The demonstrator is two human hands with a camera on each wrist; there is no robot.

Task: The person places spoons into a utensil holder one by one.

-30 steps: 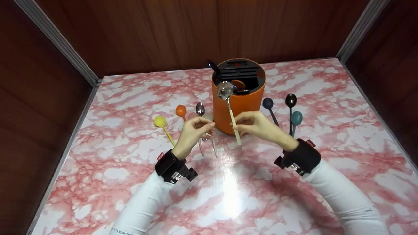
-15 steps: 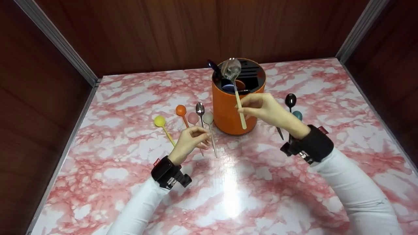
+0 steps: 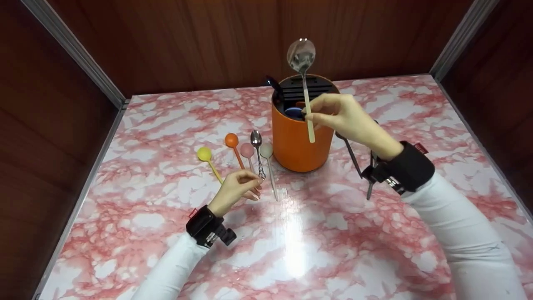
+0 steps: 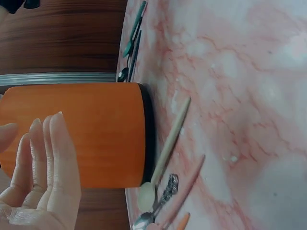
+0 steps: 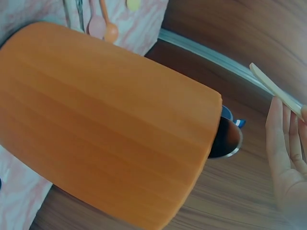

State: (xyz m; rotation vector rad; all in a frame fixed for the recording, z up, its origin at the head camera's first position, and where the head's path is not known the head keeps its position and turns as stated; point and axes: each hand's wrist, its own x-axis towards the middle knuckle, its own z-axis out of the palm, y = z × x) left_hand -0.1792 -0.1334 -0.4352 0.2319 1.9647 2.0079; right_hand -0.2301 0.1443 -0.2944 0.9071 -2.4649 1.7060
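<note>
Spoon [image 3: 306, 89] raised, right hand [image 3: 344, 116] pinching, clear of holder rim [image 3: 284, 118]

The held spoon's bowl [image 3: 301, 56] looks like shiny metal, the holder [image 3: 300, 146] smooth and matt, the tabletop [image 3: 333, 250] glossy

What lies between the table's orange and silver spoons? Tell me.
The pink spoon lies between the orange spoon and the silver spoon in the head view.
</note>
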